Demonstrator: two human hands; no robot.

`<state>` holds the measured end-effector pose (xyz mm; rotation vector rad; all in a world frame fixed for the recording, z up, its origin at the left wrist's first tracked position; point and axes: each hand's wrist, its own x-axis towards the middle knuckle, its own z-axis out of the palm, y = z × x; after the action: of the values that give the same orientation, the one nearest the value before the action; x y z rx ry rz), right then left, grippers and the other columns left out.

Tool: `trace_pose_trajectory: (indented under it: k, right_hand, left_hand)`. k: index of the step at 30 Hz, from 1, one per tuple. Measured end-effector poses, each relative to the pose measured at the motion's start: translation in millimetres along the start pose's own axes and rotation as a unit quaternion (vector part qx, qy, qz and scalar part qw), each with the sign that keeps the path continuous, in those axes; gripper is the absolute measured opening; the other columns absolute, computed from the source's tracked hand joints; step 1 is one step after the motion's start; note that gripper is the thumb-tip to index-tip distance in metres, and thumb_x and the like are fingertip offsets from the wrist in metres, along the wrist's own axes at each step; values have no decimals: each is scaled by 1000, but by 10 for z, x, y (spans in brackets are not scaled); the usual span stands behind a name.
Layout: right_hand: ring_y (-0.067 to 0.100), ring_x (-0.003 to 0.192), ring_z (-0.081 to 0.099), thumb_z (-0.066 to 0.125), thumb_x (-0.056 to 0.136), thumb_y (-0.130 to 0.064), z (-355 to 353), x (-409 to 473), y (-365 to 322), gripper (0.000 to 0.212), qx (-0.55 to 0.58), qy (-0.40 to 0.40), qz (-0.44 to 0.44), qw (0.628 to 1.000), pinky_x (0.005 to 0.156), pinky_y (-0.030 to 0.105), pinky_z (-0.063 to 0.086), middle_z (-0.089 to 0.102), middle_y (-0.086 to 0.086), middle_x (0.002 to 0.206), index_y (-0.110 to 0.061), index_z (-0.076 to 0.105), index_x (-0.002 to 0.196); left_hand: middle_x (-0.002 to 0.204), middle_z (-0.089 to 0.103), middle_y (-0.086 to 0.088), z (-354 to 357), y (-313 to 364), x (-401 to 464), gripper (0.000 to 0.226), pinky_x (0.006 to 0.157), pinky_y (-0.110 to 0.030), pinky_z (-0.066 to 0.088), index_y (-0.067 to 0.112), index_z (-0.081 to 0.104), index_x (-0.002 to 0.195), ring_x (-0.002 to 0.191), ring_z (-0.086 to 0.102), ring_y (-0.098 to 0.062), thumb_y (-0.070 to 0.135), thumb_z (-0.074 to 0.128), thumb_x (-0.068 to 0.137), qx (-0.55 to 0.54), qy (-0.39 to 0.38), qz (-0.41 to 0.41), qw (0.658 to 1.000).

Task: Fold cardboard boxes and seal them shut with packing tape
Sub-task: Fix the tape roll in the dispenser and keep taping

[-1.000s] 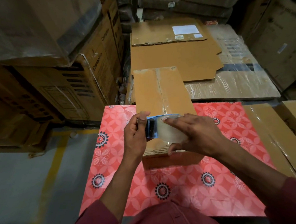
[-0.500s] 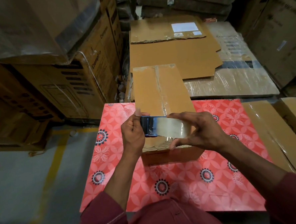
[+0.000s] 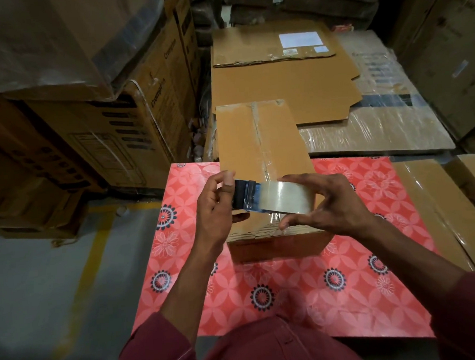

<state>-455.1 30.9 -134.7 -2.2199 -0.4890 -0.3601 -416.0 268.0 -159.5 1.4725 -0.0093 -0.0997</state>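
While both arms reach forward from dark red sleeves, the two hands meet just above the near end of a closed cardboard box (image 3: pixel 259 148). The left hand (image 3: pixel 214 209) is held upright with its fingers curled, and its thumb and fingers pinch the dark blue end of a tape roll (image 3: pixel 276 201). The right hand (image 3: pixel 327 205) comes in from the right side, with its fingers spread over the top of the clear tape and its thumb under it, so it grips the roll from that side. The tape lies sideways, from left to right, across the box. The box sits on a red table (image 3: pixel 357 289) with flower shapes on it. Its long side points straight away from the person, and its far end sticks out past the far edge of the table. A shiny strip of tape already runs down the middle of its top. Behind the box lie flat cardboard sheets (image 3: pixel 281 91) on a wrapped stack, well apart from the hands. Big brown cartons (image 3: pixel 110 126) stand at the left.
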Motion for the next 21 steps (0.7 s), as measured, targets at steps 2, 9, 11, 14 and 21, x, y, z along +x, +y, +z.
trace_pose_trajectory:
  k: [2,9,11,14,21]
  right_hand:
    - [-14,103,63,93,59,-53,17,-1,30,79,-4,8,4,1000,78,6,47,71,-15,115,-16,72,125]
    - [-6,101,67,91,60,-58,44,47,87,80,-3,6,-2,1000,80,9,48,74,-8,116,-16,72,126]
    - [-4,95,68,91,60,-58,41,62,100,79,-3,2,-1,1000,77,10,48,75,-9,113,-17,73,125]
    - [-4,91,68,92,59,-56,41,87,114,77,2,-4,2,1000,74,13,49,74,-15,111,-19,73,124]
    - [-2,101,70,98,57,-48,51,81,184,78,34,-48,14,998,83,18,55,75,-12,116,-18,73,125]
  left_hand:
    - [116,71,1,-43,-11,-57,18,77,-40,63,32,65,118,106,71,-20,33,70,100,22,6,48,999]
    - [145,51,0,-303,-156,-1,23,103,-33,51,24,79,108,130,55,-19,25,85,86,289,-87,256,918]
    - [143,52,-1,-395,-126,105,23,101,-43,52,23,79,107,127,55,-24,31,84,86,317,-117,275,900]
    - [138,55,-2,-479,-32,233,25,99,-47,51,23,78,103,126,54,-26,42,81,86,366,-170,300,864]
    - [147,48,-7,-526,237,422,21,103,-50,43,33,77,96,133,43,-34,51,66,95,511,-276,366,727]
